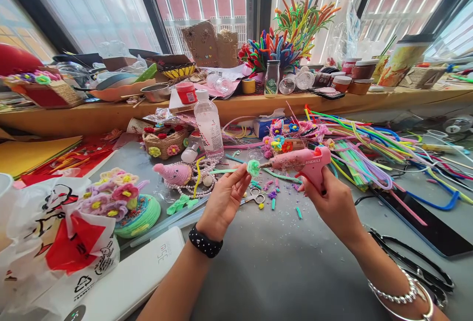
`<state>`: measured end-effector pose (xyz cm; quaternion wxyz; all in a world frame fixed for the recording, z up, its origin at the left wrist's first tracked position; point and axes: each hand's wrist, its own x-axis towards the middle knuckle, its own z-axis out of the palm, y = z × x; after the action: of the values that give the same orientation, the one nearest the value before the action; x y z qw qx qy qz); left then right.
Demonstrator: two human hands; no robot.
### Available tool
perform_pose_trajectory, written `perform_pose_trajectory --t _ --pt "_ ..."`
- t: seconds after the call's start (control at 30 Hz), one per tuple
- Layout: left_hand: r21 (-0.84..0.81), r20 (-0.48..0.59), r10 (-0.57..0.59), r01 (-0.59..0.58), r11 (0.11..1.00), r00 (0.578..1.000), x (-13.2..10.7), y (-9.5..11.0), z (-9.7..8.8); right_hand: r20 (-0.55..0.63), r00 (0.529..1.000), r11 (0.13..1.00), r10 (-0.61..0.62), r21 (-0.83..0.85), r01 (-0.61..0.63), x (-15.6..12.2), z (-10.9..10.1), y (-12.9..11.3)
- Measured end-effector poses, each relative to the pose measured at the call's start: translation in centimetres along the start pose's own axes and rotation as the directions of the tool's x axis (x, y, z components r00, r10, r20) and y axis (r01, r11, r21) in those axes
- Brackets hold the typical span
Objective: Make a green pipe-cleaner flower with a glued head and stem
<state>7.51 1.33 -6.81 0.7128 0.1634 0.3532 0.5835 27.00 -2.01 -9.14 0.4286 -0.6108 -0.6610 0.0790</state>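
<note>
My right hand [330, 202] is wrapped round the grip of a pink hot glue gun [301, 161], whose nozzle points left. My left hand [226, 194] pinches a small green pipe-cleaner flower [253, 167] on a green stem, held right at the nozzle tip. Both hands hover above the grey table [281, 262]. Small scissors [254, 196] and cut pipe-cleaner bits lie just below the flower.
Loose coloured pipe cleaners [369, 148] spread to the right. A clear plastic bottle [209, 124], a woven basket of flowers [165, 141], a pink knitted figure [173, 173] and a flower pot craft [125, 203] stand left. A white bag [55, 247], a tablet [424, 222] and black scissors [417, 267] lie near.
</note>
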Motion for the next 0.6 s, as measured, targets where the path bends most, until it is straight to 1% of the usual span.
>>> perform_pose_trajectory --t 0.1,0.23,0.37,0.5,0.6 --pt "-0.006 0.012 -0.007 0.007 1.000 1.000 0.1 0.0 0.0 -0.008 1.000 1.000 -0.021 -0.010 0.021 0.0 0.0 0.0" --pt "0.001 0.015 -0.013 0.013 1.000 1.000 0.1 -0.1 0.1 -0.091 0.995 0.996 -0.049 -0.072 0.043 -0.1 -0.2 -0.5" --pt "0.013 0.014 -0.031 0.030 0.999 0.999 -0.1 -0.2 0.3 -0.157 0.987 0.996 -0.026 -0.088 0.012 -0.1 -0.3 -1.0" --pt "0.022 0.021 -0.052 0.052 0.998 0.998 -0.2 -0.1 0.4 -0.196 0.981 0.994 0.006 -0.105 -0.027 -0.1 -0.4 -1.2" --pt "0.028 0.018 -0.058 0.058 0.998 0.998 -0.2 -0.2 0.3 -0.202 0.979 0.993 0.023 -0.108 -0.045 -0.1 -0.5 -1.2"
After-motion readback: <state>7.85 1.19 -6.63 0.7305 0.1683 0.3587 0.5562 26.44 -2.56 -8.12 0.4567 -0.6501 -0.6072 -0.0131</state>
